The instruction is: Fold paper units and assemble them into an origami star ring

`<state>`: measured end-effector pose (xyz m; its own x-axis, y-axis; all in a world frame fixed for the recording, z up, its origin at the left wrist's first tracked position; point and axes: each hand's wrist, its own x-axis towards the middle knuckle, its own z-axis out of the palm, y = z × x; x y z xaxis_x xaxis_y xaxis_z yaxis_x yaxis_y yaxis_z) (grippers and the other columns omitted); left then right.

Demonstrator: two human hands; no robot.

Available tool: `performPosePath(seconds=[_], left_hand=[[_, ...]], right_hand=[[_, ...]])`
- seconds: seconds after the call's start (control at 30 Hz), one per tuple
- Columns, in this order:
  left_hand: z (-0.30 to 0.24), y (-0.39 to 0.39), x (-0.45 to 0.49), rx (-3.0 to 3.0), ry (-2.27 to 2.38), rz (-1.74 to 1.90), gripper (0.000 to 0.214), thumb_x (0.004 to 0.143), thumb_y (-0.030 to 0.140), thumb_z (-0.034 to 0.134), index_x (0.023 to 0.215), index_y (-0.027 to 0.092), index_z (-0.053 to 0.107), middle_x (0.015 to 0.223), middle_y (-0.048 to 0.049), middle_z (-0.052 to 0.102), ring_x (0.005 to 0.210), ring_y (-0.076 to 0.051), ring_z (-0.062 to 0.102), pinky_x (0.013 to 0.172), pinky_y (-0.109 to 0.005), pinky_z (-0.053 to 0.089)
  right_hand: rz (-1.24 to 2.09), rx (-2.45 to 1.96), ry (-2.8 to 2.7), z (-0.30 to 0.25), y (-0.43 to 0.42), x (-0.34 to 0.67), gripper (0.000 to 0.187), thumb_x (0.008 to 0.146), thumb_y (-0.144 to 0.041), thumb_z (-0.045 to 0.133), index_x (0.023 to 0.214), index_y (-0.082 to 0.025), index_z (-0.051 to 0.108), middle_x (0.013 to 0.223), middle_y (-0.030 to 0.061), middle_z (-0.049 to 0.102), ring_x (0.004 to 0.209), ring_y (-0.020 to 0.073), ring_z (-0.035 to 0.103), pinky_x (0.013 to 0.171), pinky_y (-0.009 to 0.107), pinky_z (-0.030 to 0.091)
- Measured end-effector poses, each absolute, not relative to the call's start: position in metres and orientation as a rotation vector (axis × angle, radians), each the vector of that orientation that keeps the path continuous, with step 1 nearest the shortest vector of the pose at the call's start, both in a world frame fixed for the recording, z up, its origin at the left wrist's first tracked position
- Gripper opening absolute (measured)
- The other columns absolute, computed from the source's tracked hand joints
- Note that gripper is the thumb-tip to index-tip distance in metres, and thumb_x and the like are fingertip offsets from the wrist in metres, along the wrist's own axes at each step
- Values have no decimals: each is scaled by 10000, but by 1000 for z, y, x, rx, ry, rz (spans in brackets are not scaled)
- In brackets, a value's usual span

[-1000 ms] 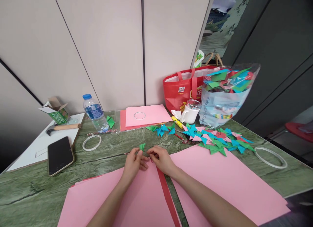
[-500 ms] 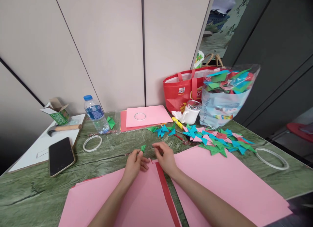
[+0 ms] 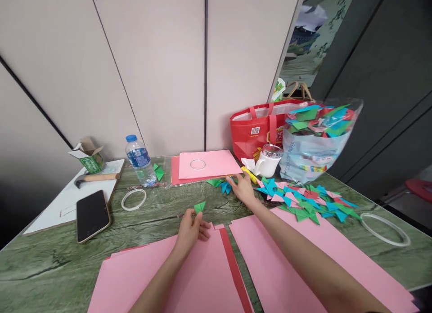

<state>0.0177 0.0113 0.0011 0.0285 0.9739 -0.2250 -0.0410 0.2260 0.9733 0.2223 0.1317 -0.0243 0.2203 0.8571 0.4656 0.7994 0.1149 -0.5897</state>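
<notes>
My left hand (image 3: 191, 227) pinches a small green folded paper triangle (image 3: 199, 207) just above the far edge of the pink paper sheets (image 3: 189, 277). My right hand (image 3: 242, 190) is stretched forward with fingers spread, its tips touching the small cluster of green and blue folded pieces (image 3: 221, 184) in front of the far pink stack. A red strip (image 3: 232, 270) lies between the two near pink sheets.
A heap of folded triangles (image 3: 305, 198) lies at right, behind it a clear bag of pieces (image 3: 313, 140), a red tote (image 3: 256, 128) and a white mug (image 3: 268, 161). A bottle (image 3: 139, 160), tape rings (image 3: 134, 198) (image 3: 384, 216), phone (image 3: 92, 215) and hammer (image 3: 96, 178) are also here.
My right hand left the green piece and reached forward to the small green and blue cluster. My left hand kept the green triangle. The view shifted slightly.
</notes>
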Motion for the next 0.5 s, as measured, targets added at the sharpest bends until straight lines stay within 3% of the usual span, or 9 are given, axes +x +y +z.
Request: performPosePath(seconds=[0.13,0.33,0.5], left_hand=[[-1,10,17,1042,1243,1037,491,643,616,546,810,205,335,548,-2,640,365,-142,577,356,-243,453],[-1,9,17,1030,1248,1033,488,647,613,542,819,201,343,571,3,636,371,-135,576,368,-249,465],[1,10,15,987,1256,1064,462,665,590,544,824,194,365,593,-2,629,391,-145,594,379,-264,485]], right_hand=[[21,-1557,-1559,-36,132,214,363,796,-418,514,952,-108,619,1173,190,423,1057,292,487,874,409,404],[79,-1274,-1667,-27,136,207,263,856,-347,431,931,-186,626,967,89,599,936,209,549,862,357,425],[41,-1503,-1459,-33,152,211,270,811,-248,450,968,-123,630,1128,192,501,1099,324,425,907,507,325]])
